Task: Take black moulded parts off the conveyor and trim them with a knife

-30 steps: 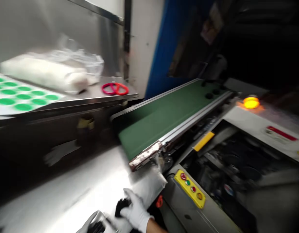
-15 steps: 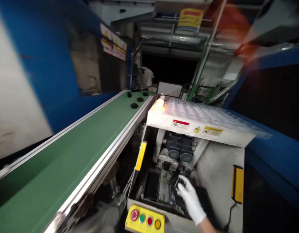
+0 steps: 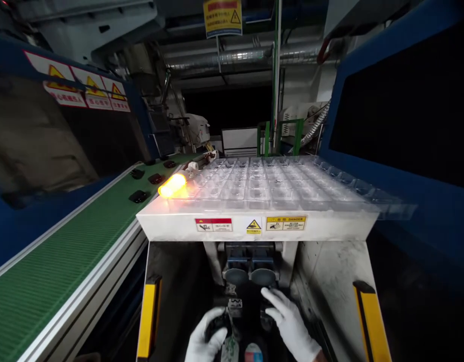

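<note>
My left hand (image 3: 206, 338), in a white glove, is low in the frame, its thumb and fingers curved round a small black part (image 3: 217, 324) that hardly stands out from the dark behind it. To its right, my gloved right hand (image 3: 292, 324) reaches into the white machine's open bay with fingers apart and nothing visible in them. Above both hands sit two round dark-blue pads (image 3: 250, 276) under the machine's top. A clear tray with many pockets (image 3: 254, 186) lies on that top.
On the left runs a green conveyor belt (image 3: 62, 256) carrying several dark parts (image 3: 138, 196). An orange lamp (image 3: 173, 186) glows at the tray's left corner. Yellow-and-black bars (image 3: 149, 319) flank the bay. Blue machines (image 3: 352, 80) stand on both sides.
My view has swung to face the machine squarely and closer. My left hand has come into view at the bay. My right hand stays inside the bay, fingers still apart.
</note>
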Demonstrator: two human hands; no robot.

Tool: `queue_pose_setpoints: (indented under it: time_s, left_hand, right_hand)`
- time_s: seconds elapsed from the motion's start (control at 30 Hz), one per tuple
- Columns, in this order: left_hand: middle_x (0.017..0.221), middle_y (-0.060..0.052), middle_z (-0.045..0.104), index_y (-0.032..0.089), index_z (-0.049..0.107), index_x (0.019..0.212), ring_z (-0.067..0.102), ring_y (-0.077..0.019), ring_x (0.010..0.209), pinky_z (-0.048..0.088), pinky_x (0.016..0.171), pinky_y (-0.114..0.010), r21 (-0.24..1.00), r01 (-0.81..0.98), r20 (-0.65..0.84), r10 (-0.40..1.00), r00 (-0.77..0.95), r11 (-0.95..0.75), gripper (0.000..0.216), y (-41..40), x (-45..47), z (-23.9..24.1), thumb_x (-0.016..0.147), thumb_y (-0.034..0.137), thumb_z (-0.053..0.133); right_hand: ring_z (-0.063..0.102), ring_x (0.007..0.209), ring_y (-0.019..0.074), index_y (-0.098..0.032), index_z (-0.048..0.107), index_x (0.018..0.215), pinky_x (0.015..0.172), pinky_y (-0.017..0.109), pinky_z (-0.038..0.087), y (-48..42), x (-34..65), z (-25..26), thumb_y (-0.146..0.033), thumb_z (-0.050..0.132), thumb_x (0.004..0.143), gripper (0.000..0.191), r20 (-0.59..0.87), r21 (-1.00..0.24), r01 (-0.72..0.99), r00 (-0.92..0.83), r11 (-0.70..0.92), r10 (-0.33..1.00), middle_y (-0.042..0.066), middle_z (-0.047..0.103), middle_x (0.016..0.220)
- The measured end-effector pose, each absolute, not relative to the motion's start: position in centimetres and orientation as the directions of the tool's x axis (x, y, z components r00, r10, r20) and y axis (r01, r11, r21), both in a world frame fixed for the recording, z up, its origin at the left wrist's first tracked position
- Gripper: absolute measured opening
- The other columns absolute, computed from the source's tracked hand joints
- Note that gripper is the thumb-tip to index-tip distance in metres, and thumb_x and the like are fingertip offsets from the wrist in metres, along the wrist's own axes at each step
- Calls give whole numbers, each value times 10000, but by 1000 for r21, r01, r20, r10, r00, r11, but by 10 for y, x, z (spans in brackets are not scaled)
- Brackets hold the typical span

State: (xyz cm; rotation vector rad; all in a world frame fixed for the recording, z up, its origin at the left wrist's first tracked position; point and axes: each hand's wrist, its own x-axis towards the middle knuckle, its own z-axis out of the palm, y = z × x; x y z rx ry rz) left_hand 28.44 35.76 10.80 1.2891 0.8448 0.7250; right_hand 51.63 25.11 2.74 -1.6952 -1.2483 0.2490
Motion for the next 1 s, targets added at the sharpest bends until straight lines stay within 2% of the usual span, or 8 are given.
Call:
queue_pose_setpoints:
  time_s: [0.13,0.33,0.4,0.5,0.6,0.73,0.87,1.0]
  left_hand:
    - [1104,-71,735,231,741,995,644,-300,1101,493,1029,-395,982,-61,-109,805,583,177,383,380,333,102,659,382,847]
    - [1129,-83,726,238,744,1004,650,-309,1089,511,989,-422,969,-91,-130,784,607,230,352,388,350,84,682,348,833]
    - [1108,-93,727,228,751,994,660,-312,1056,517,975,-431,970,-79,-133,772,621,231,342,390,348,80,678,326,836]
    - [1108,-112,717,206,777,921,635,-322,1101,490,1012,-420,980,-54,-113,755,646,192,293,395,343,76,649,274,861]
    - [1129,-113,702,202,777,894,614,-311,1142,468,1039,-421,987,-31,-97,746,659,156,257,400,339,69,653,238,860]
    - [1137,-109,687,173,739,956,619,-278,1125,469,1035,-471,995,-5,-71,743,665,99,306,399,336,60,685,272,840]
    - [1144,-109,683,146,709,978,619,-257,1114,463,1037,-476,997,67,-27,729,684,-26,342,396,334,73,734,367,797]
    - [1058,-88,706,139,693,935,646,-228,1030,502,967,-433,946,250,-41,688,725,-207,378,399,340,109,853,506,649]
  right_hand:
    - [680,1086,286,-324,641,1250,902,521,605,261,515,28,-61,626,819,505,475,-637,770,366,25,800,98,695,1203]
    - [741,930,267,-252,701,1181,761,375,666,255,518,24,-232,487,947,318,654,-450,892,300,38,695,140,739,1094]
    - [742,910,294,-269,710,1162,723,425,675,252,520,23,-238,471,951,321,687,-405,914,290,19,666,132,748,1054]
    - [721,951,350,-327,665,1216,768,613,638,252,523,26,-239,543,914,337,701,-358,934,269,-1,661,85,752,1024]
    - [709,955,345,-362,592,1290,813,678,596,253,526,28,-234,619,877,433,682,-340,940,244,4,690,53,747,1022]
    - [701,970,299,-302,603,1261,838,601,602,249,531,15,-202,574,909,366,687,-343,938,216,47,693,79,739,1042]
    - [696,990,285,-263,642,1211,827,543,608,243,536,9,-270,545,944,285,669,-369,925,197,90,717,85,741,1036]
    - [693,982,228,-233,686,1123,845,444,603,250,536,44,-394,482,986,294,504,-487,872,232,52,832,75,740,1040]
